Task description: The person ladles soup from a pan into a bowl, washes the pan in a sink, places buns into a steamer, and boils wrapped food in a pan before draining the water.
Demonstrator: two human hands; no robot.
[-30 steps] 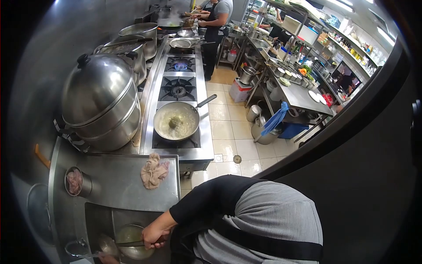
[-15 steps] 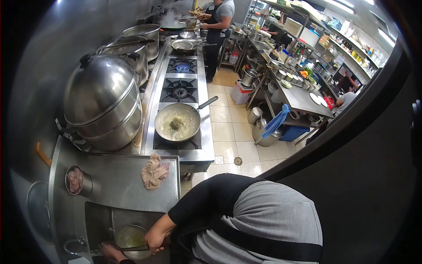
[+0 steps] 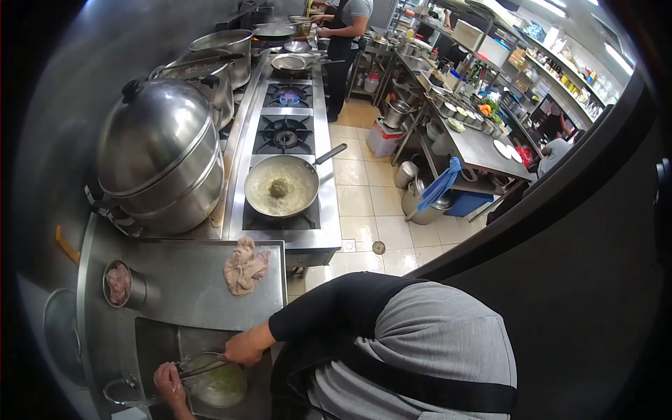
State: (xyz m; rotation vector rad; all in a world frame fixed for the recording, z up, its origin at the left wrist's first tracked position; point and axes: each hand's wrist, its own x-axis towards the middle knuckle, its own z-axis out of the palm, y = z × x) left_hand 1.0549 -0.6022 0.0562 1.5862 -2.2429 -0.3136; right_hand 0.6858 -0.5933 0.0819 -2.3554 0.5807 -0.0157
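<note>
At the bottom left, my right hand [image 3: 244, 348] grips one end of a long dark utensil [image 3: 203, 368] above a sink [image 3: 157, 344]. My left hand [image 3: 170, 384], wet, has its fingers bent at the utensil's far end; what lies between them is partly hidden. Beneath the utensil, a round metal pan [image 3: 225, 389] with cloudy yellowish liquid rests in the sink. A curved metal tap [image 3: 112, 393] is just left of my left hand. On the nearest burner, a frying pan [image 3: 282, 185] holds bubbling pale liquid with a dark patch in its centre.
A crumpled cloth [image 3: 245, 267] lies on the steel counter [image 3: 185, 283], right of a metal container [image 3: 119, 284] of pinkish pieces. Large lidded steamer [image 3: 161, 154] at left. Beyond the stove, a co-worker [image 3: 345, 42] stands. A prep table [image 3: 483, 154] stands right, across the tiled floor.
My left hand has risen beside the utensil's far end. My right hand has shifted up and left, and the utensil with it. Steam over the far stove has thinned.
</note>
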